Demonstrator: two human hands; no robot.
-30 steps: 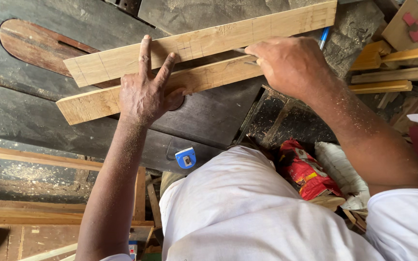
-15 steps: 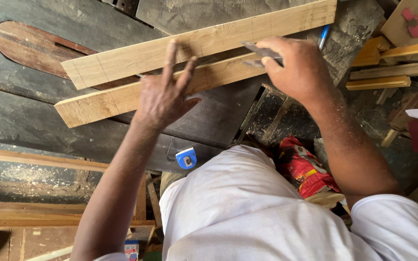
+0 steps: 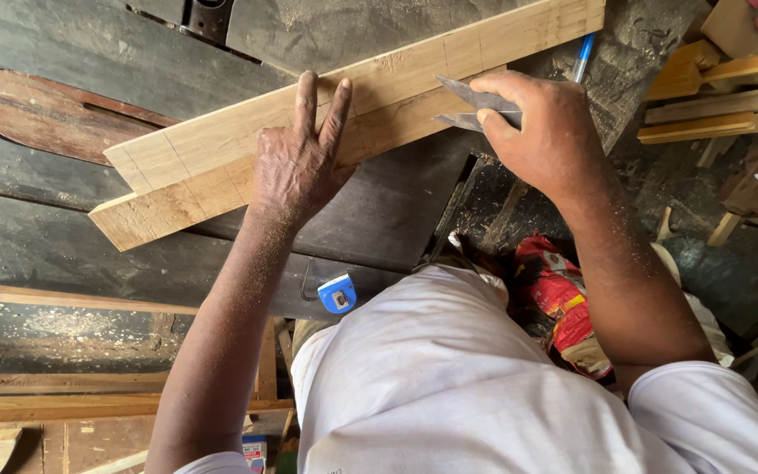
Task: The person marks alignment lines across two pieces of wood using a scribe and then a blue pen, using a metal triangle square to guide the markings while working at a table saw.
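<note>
Left hand point(image 3: 296, 167), fingers spread, pins two pale wooden boards point(image 3: 221, 145) on the dark counter point(image 3: 63, 237) to steady them; right hand point(image 3: 541, 132) pinches a grey metal square point(image 3: 471, 104) against them.

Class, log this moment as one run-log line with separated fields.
left hand: pressing two wooden boards | right hand: gripping metal square at boards | surface: dark saw table | nearby: blue tape measure
</note>
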